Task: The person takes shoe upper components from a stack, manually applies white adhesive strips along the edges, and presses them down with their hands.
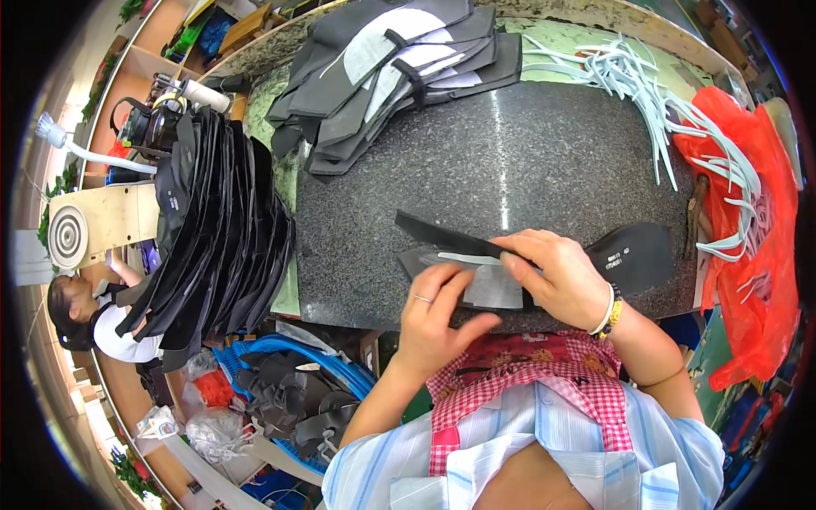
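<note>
A flat black leather-like cut piece point(629, 259) lies on the dark stone slab near its front edge, its left part folded up into a raised flap. My right hand point(557, 276) grips this flap, thumb on the near side and fingers over the top. Under the flap a pale narrow strip point(463, 258) shows beside a grey lining patch point(495, 287). My left hand point(438, 314), wearing a ring, rests its fingertips by the strip and the patch, with the thumb spread away. What lies beneath my right palm is hidden.
Behind are stacked grey-and-white cut pieces point(357, 93). Pale strips point(625, 72) trail over the slab point(399, 178) toward a red plastic bag point(748, 306) at right. Many black pieces point(225, 221) hang at left, near a blue basket point(340, 365) and another person point(119, 336).
</note>
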Tool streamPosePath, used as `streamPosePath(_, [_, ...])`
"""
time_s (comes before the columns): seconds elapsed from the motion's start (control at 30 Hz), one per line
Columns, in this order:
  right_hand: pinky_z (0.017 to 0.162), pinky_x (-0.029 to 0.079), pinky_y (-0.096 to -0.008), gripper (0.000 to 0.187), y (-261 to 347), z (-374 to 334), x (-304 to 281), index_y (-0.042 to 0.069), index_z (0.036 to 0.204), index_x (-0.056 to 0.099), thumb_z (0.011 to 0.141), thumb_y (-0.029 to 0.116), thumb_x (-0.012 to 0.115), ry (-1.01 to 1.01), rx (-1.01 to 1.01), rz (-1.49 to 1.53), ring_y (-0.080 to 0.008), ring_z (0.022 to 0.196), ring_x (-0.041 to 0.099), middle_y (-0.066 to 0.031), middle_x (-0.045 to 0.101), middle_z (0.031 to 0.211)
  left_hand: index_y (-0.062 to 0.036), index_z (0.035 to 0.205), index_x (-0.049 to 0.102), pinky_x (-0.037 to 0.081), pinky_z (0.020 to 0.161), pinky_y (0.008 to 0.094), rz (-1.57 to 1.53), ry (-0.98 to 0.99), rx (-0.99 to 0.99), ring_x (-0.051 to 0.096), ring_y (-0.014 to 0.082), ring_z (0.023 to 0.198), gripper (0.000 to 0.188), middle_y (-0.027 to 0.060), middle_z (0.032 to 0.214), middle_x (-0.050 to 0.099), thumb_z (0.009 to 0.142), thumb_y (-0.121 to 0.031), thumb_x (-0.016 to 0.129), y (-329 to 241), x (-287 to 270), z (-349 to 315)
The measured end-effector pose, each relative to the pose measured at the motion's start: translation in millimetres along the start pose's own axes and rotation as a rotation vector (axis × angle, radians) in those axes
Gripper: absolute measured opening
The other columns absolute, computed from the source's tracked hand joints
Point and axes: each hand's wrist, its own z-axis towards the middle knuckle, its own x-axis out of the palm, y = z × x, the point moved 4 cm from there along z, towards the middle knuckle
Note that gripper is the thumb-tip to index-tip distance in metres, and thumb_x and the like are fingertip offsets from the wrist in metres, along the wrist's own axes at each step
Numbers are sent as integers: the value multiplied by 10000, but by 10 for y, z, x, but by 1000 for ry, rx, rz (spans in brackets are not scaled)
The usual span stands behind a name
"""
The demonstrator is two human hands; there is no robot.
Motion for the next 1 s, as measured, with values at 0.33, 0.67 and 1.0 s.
streamPosePath(0.33, [861,504,-454,267,27,27,41,-23,1121,661,949,145,547,9,13,-58,-388,960,647,-214,686,1014,-2,1058,703,574,651,302,688,231,421,666,207,861,319,102,1041,647,752,-88,684,180,-71,179])
streamPosePath(0.67, [862,502,-457,260,32,26,49,-23,1124,655,936,129,561,16,0,-75,-386,954,643,-210,685,1004,17,1096,684,576,663,295,593,233,456,660,198,853,371,106,1072,640,736,-72,670,195,-151,252])
streamPosePath(1.0, [861,498,-463,256,50,4,56,-22,1119,653,929,127,567,-3,-13,-51,-391,942,634,-210,682,998,31,1067,689,578,624,265,573,115,529,646,185,787,363,115,1067,623,724,-82,651,221,-115,318])
